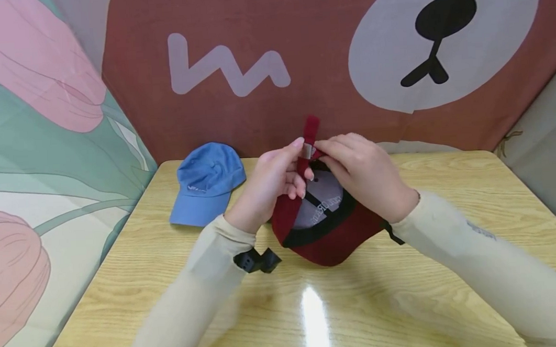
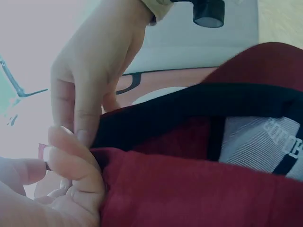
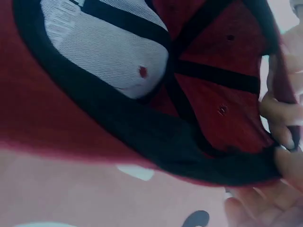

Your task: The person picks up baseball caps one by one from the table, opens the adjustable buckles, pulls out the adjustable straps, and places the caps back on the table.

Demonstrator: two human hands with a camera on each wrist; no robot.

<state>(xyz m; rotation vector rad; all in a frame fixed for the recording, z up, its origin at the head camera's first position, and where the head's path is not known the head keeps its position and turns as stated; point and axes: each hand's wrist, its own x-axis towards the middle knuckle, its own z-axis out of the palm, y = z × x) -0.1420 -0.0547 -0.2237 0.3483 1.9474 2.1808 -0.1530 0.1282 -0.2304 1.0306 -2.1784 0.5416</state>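
A dark red baseball cap [image 1: 326, 252] is held up off its crown with its inside facing me, showing a black sweatband [image 3: 142, 127] and pale mesh lining. At its back, the red strap [image 1: 311, 127] sticks upward through a silvery buckle [image 1: 307, 151]. My left hand [image 1: 278, 181] pinches the strap beside the buckle between thumb and fingers. From the other side, my right hand [image 1: 364, 163] pinches the cap's back edge next to the buckle. In the left wrist view, both sets of fingertips meet at the strap, and the buckle is hidden there.
A blue baseball cap [image 1: 208, 185] sits on the wooden table [image 1: 247, 311] left of my left hand. Behind the table hangs a brown cloth [image 1: 232, 18] with a bear face; a flowered cloth [image 1: 65, 169] hangs at the left.
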